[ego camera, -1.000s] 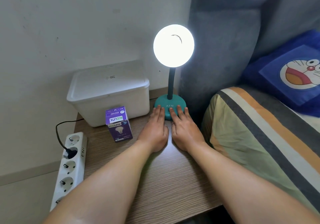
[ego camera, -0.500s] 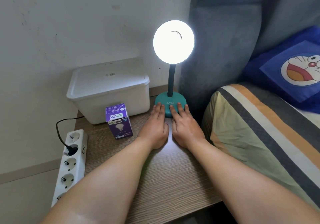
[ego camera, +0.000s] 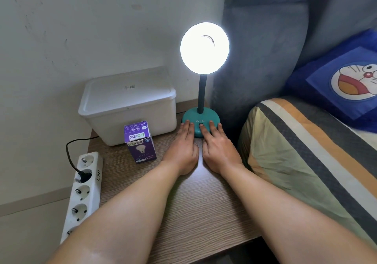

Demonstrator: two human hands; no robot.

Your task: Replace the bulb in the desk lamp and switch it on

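The desk lamp stands at the back of the wooden bedside table (ego camera: 195,202). Its round head (ego camera: 204,48) glows bright white on a dark neck above a teal base (ego camera: 201,119) marked ATN. My left hand (ego camera: 183,147) lies flat, palm down, with its fingertips at the base's left front edge. My right hand (ego camera: 218,147) lies flat beside it, fingers resting on the base's front where the switch sits. Neither hand holds anything. A purple Ecolink bulb box (ego camera: 140,142) stands upright left of my left hand.
A lidded white plastic tub (ego camera: 128,104) sits against the wall behind the bulb box. A white power strip (ego camera: 84,194) with one black plug in it lies along the table's left edge. A striped pillow (ego camera: 306,161) and a grey headboard (ego camera: 261,60) border the right side.
The view has shifted slightly, so the scene sits a little lower in frame. Both hands stay flat at the lamp base and the lamp stays lit.
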